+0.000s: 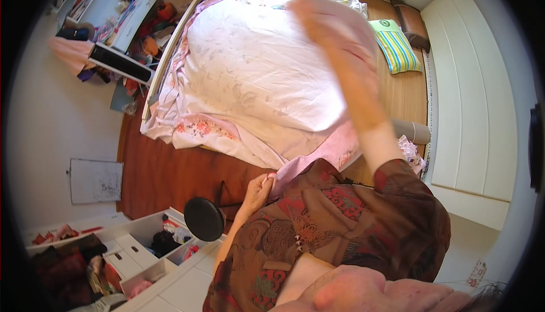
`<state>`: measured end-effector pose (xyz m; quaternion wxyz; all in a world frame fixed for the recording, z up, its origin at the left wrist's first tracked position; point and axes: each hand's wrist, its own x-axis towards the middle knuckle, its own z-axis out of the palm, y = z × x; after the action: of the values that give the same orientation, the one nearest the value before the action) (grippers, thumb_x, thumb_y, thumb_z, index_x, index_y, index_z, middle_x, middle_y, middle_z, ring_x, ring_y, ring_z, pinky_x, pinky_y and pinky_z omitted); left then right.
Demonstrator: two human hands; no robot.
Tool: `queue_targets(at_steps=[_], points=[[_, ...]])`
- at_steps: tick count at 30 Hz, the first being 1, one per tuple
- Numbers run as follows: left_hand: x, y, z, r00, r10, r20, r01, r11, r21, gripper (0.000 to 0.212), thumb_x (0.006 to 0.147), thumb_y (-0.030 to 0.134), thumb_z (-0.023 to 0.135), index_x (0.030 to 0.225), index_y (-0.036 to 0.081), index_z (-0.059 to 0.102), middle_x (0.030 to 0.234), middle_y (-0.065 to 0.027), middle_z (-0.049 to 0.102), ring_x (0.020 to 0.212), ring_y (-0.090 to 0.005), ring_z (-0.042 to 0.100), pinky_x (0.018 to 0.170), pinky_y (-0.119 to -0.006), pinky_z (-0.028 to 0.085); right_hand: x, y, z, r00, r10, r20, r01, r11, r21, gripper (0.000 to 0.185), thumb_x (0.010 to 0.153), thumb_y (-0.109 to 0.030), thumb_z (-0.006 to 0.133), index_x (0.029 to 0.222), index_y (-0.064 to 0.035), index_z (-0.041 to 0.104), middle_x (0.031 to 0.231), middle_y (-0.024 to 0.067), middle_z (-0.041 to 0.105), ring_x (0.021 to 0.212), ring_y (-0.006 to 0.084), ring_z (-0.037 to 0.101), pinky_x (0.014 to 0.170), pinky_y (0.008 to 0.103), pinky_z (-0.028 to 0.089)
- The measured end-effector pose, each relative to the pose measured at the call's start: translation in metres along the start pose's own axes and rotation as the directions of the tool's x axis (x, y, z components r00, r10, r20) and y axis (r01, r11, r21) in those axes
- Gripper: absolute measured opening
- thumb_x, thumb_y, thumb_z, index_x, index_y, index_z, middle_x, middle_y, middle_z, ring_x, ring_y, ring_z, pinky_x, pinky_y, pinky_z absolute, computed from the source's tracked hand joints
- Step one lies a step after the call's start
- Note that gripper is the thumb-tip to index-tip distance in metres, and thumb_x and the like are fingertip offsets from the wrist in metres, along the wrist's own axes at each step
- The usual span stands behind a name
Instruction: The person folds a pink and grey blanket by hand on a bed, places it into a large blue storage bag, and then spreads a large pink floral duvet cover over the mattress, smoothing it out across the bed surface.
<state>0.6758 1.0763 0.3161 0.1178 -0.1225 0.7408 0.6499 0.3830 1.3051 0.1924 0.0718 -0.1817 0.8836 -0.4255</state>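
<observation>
A white and pink duvet or cover [255,65] with faded flower print lies spread over a bed, its floral edge hanging at the near side. Low in front of my body, my left hand [259,188] is closed on a pink corner [294,173] of this bedding. My right arm reaches far forward over the bed, blurred by motion; my right hand [300,10] is at the far right part of the bedding, beside a raised pink fold [349,27]. Whether its fingers hold the fabric cannot be told.
A striped pillow [398,50] lies on the wooden bed surface at right, near a brown leather-like cushion [408,22] and a grey roll [411,131]. A round black stool [204,218] stands at lower left by an open white cabinet [170,265]. A black tower appliance [121,63] stands left.
</observation>
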Motion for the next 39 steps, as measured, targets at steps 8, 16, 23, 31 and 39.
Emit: queue_targets(at_steps=[8, 16, 23, 31, 39], points=[[-0.005, -0.024, -0.027, 1.0, -0.001, -0.009, 0.002, 0.998, 0.066, 0.021, 0.095, 0.017, 0.049, 0.092, 0.0, 0.06, 0.069, 0.0063, 0.047, 0.065, -0.0041, 0.04, 0.057, -0.021, 0.036, 0.12, 0.015, 0.0, 0.978, 0.123, -0.17, -0.165, 0.951, -0.262, 0.03, 0.082, -0.006, 0.044, 0.11, -0.0003, 0.052, 0.094, 0.0222, 0.061, 0.088, 0.0359, 0.059, 0.073, 0.0485, 0.047], [-0.014, -0.035, -0.01, 0.996, -0.088, 0.001, 0.087, 0.988, -0.127, 0.02, 0.096, 0.015, 0.048, 0.085, 0.001, 0.057, 0.066, 0.0071, 0.046, 0.06, -0.0027, 0.039, 0.053, -0.02, 0.033, 0.176, -0.018, 0.068, 0.987, -0.161, 0.016, 0.16, 0.952, -0.26, 0.033, 0.081, -0.003, 0.042, 0.113, -0.0005, 0.05, 0.095, 0.0254, 0.06, 0.089, 0.0403, 0.059, 0.073, 0.0519, 0.046], [0.0, -0.011, 0.008, 0.997, -0.078, 0.012, 0.079, 0.992, -0.094, 0.021, 0.096, 0.015, 0.047, 0.084, 0.001, 0.057, 0.063, 0.0061, 0.044, 0.057, -0.0024, 0.038, 0.051, -0.02, 0.033, 0.133, 0.037, -0.072, 0.963, -0.245, -0.111, 0.216, 0.951, -0.221, 0.034, 0.081, -0.005, 0.043, 0.114, -0.0001, 0.05, 0.097, 0.0249, 0.06, 0.091, 0.0402, 0.059, 0.076, 0.0511, 0.046], [0.052, 0.081, 0.101, 0.941, 0.281, 0.19, -0.302, 0.949, 0.093, 0.02, 0.096, 0.012, 0.044, 0.085, 0.0, 0.057, 0.059, 0.0044, 0.042, 0.056, -0.0045, 0.039, 0.05, -0.022, 0.034, -0.19, 0.164, -0.463, 0.64, 0.082, -0.764, -0.307, 0.939, -0.156, 0.036, 0.083, -0.017, 0.05, 0.114, 0.0013, 0.052, 0.104, 0.0193, 0.06, 0.098, 0.034, 0.057, 0.083, 0.0445, 0.044], [0.077, 0.116, 0.216, 0.817, 0.168, 0.551, -0.429, 0.816, 0.387, 0.025, 0.093, 0.019, 0.05, 0.076, 0.0, 0.052, 0.057, -0.0122, 0.044, 0.054, -0.0194, 0.043, 0.053, -0.034, 0.039, -0.314, 0.272, -0.428, 0.611, 0.178, -0.772, -0.177, 0.98, 0.087, 0.043, 0.085, -0.028, 0.057, 0.114, 0.0026, 0.054, 0.11, 0.0137, 0.06, 0.106, 0.0279, 0.056, 0.09, 0.0379, 0.043]])
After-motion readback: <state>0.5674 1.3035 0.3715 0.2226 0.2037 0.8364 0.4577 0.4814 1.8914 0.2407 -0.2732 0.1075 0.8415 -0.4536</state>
